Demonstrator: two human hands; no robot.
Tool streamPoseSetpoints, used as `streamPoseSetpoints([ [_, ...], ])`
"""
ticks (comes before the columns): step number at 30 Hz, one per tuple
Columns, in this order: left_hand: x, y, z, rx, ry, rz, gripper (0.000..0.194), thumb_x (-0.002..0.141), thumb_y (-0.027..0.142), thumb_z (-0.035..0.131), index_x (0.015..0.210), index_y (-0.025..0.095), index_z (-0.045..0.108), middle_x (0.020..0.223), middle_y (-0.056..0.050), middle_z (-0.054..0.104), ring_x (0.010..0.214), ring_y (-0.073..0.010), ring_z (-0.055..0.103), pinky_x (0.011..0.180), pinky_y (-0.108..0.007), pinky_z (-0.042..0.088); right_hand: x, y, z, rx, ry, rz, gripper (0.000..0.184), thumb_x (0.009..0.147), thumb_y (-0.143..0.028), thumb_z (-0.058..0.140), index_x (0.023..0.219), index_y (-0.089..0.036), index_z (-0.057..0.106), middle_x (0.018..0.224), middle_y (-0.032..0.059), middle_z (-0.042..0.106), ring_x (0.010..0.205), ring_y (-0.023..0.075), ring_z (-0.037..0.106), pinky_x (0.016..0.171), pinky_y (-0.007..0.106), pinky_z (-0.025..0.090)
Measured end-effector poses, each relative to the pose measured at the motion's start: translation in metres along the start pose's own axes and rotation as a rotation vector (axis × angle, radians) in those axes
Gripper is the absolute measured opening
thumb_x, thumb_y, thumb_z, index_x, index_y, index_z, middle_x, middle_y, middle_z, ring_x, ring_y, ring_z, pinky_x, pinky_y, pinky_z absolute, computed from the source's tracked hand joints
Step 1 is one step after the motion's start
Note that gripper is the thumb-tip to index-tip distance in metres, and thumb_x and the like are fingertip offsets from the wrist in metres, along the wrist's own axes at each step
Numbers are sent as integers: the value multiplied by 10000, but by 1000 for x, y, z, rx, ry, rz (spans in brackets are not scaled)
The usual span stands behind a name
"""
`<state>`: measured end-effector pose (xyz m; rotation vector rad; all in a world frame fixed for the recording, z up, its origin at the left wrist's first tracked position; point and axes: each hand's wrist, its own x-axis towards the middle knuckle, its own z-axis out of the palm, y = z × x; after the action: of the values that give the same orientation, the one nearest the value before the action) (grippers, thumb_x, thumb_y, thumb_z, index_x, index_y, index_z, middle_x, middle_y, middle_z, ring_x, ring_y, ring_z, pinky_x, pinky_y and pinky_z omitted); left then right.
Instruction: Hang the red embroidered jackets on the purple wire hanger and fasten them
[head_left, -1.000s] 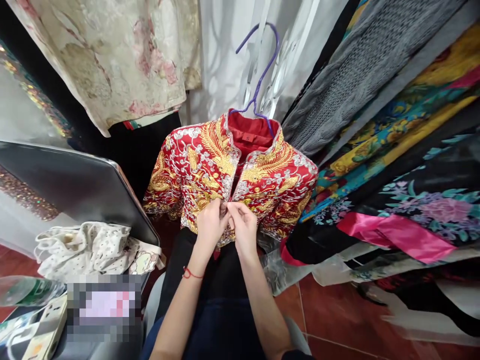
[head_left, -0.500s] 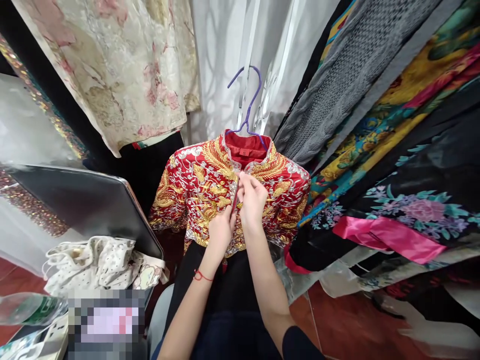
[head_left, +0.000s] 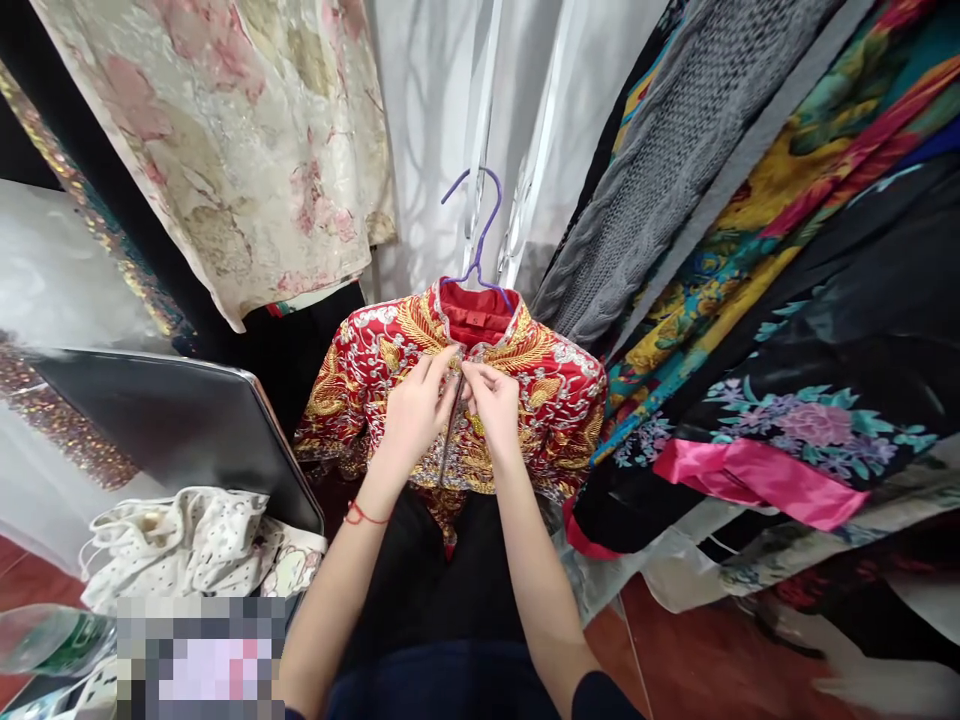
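Note:
A red jacket [head_left: 570, 375] with gold and silver embroidery hangs on a purple wire hanger [head_left: 480, 235], its lower part over my lap. Both hands meet at the top of its front opening, just below the stand collar. My left hand [head_left: 416, 405] is closed with thumb and fingertips on the left front edge. My right hand [head_left: 491, 405] pinches the opposite edge beside it, fingers curled. Whatever small fastening lies between the fingertips is hidden. Below the hands the two front edges run down side by side.
At left stand a dark laptop-like panel [head_left: 172, 430], a white spotted cloth [head_left: 180, 540] and a plastic bottle [head_left: 52, 640]. A floral garment [head_left: 300, 150] hangs at upper left. Grey knitwear [head_left: 675, 170] and a black flowered garment [head_left: 885, 300] hang at right.
My left hand has moved up from the lower front edge to the collar area, beside my right hand. The jacket sits slightly lower and further left in view.

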<state>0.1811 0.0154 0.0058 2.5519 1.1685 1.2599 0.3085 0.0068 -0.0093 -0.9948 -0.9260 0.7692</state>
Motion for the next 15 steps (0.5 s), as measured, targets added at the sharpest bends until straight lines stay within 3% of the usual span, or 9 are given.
streamPoseSetpoints([
  [2, 20, 2, -5, 75, -39, 78, 424, 988, 286, 469, 1408, 232, 488, 1129, -85, 681, 831, -157, 664, 642, -245, 448, -1, 1, -1, 1, -3, -3, 406, 740, -570, 695, 786, -167, 682, 487, -68, 519, 367, 49, 350, 391, 219, 248],
  [5, 41, 0, -5, 239, -85, 79, 277, 991, 295, 472, 1192, 218, 647, 974, -66, 725, 774, -172, 664, 584, -255, 394, 0, 3, -3, -54, -17, -14, 421, 763, -592, 654, 786, -172, 680, 489, -56, 531, 370, 62, 352, 406, 229, 246],
  [9, 45, -4, -4, 317, -30, 116, 239, 996, 326, 477, 960, 229, 693, 819, -40, 723, 774, -181, 660, 605, -262, 395, 1, -1, -5, -452, 93, -68, 401, 799, -552, 636, 607, -200, 642, 465, -28, 513, 438, 96, 374, 480, 248, 274],
  [12, 41, -10, -14, 198, 66, 155, 214, 996, 329, 482, 1040, 233, 668, 921, -34, 729, 839, -163, 662, 674, -254, 444, -4, -15, -13, -830, 193, -201, 386, 837, -473, 653, 552, -213, 624, 492, 0, 538, 518, 132, 426, 560, 274, 306],
  [15, 43, -28, -28, 129, 200, 112, 343, 963, 364, 538, 1259, 194, 574, 1129, -95, 688, 1013, -197, 637, 800, -285, 488, -9, -35, -39, -984, 263, -487, 321, 907, -454, 595, 726, -215, 710, 705, 54, 662, 753, 200, 557, 712, 306, 400],
])
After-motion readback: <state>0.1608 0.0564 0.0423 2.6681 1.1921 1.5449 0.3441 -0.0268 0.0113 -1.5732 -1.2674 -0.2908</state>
